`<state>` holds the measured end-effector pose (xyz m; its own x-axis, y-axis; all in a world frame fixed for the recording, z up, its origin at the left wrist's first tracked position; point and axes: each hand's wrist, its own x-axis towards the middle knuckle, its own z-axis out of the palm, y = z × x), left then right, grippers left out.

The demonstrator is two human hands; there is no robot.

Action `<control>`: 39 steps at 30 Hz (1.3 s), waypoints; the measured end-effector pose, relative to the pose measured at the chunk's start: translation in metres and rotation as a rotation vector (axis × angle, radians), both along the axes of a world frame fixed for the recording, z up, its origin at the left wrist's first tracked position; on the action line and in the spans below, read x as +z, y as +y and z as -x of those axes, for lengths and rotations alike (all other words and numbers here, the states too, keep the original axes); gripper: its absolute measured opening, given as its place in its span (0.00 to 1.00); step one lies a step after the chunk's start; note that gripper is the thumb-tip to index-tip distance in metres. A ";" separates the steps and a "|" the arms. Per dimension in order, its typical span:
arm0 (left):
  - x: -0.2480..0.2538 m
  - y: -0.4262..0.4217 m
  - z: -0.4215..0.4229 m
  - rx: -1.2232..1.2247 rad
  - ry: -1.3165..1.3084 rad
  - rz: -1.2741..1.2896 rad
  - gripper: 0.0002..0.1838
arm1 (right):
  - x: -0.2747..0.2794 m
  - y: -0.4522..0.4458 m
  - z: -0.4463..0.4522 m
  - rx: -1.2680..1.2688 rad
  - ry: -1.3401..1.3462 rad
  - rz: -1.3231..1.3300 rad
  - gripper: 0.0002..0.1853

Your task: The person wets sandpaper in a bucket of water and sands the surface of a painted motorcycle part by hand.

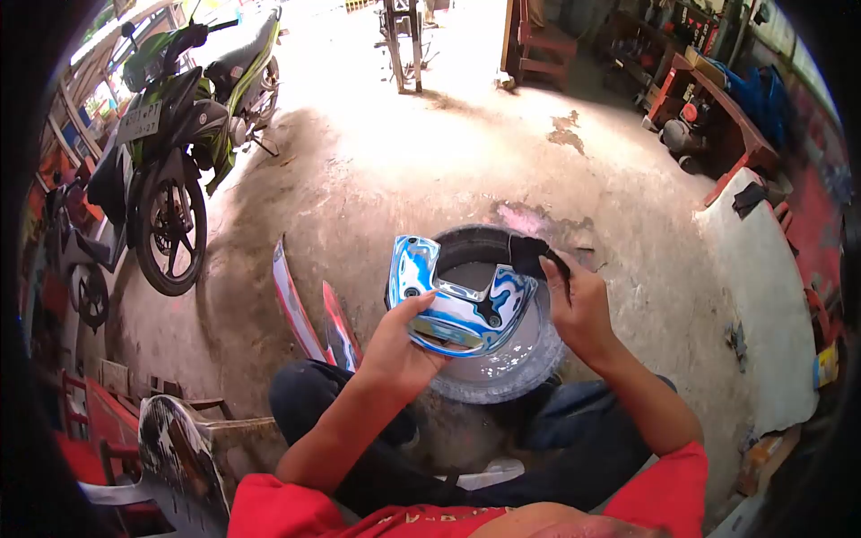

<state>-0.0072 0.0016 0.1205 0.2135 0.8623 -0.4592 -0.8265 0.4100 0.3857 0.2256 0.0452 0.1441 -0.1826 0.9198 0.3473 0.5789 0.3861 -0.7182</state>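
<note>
My left hand (399, 350) grips the lower left edge of a U-shaped motorcycle body panel (448, 316), with the thumb on top. Wavy blue, white and silver patches cover the panel's wet-looking surface. It is held above a round dark basin (502, 391) of cloudy grey water. My right hand (578, 309) is closed on a black piece of sandpaper (527, 255), at the panel's upper right end. Whether the sandpaper touches the panel I cannot tell. Part of the basin is hidden behind the panel.
Two narrow red and white panels (296, 300) lie on the concrete floor left of the basin. A green and black motorcycle (170, 134) stands at the upper left. A white curved panel (762, 305) is on the right, with a wooden bench (717, 108) beyond it.
</note>
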 end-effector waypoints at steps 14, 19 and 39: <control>-0.009 -0.016 0.001 -0.089 0.559 -0.502 0.15 | -0.047 -0.025 0.025 0.444 -0.058 -0.233 0.18; -0.016 -0.023 0.007 -0.112 1.157 -0.837 0.21 | -0.058 0.016 0.003 0.222 -0.048 -0.058 0.17; -0.022 -0.013 -0.002 -0.055 0.448 -0.383 0.17 | -0.040 0.008 0.017 0.211 -0.045 0.195 0.19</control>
<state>-0.0052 -0.0112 0.0989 0.1200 0.9775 -0.1732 -0.5306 0.2106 0.8210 0.2091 0.0531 0.1037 -0.3882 0.9086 0.1544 0.5334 0.3581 -0.7663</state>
